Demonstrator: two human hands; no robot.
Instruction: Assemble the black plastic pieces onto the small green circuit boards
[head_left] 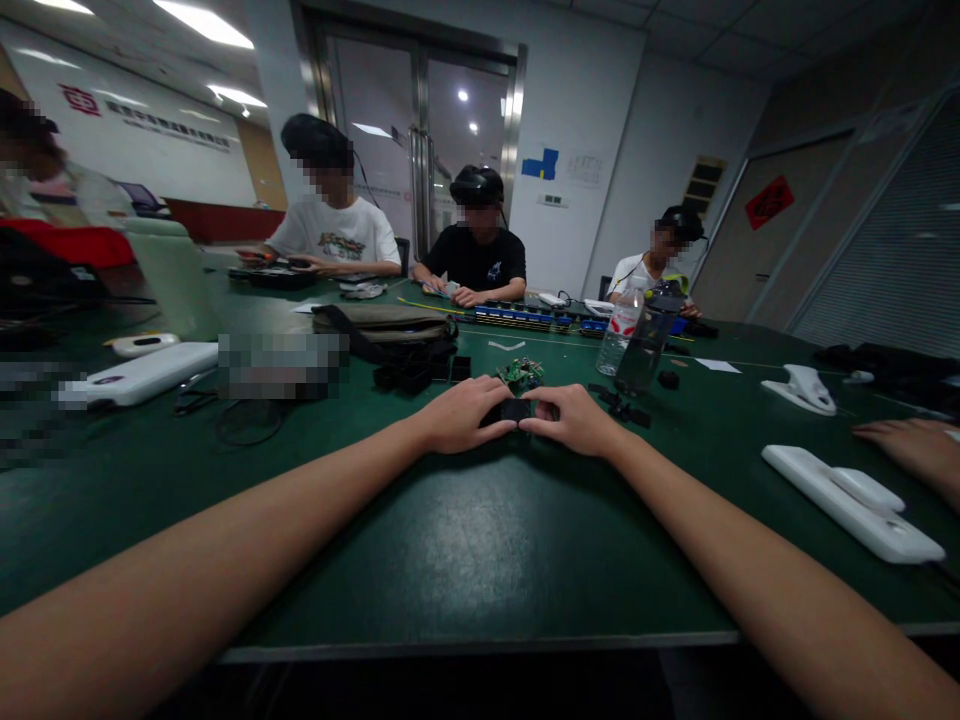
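Green table (480, 560), black piece (515, 410) between hands (463, 415) (576, 419)

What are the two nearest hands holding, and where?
A small black piece, with the left hand at its left side and the right hand at its right; exact contact is unclear.

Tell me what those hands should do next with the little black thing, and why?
Perhaps tilt the small black piece up gently for a look: the left hand and right hand seem to grip its opposite sides and partly cover it.
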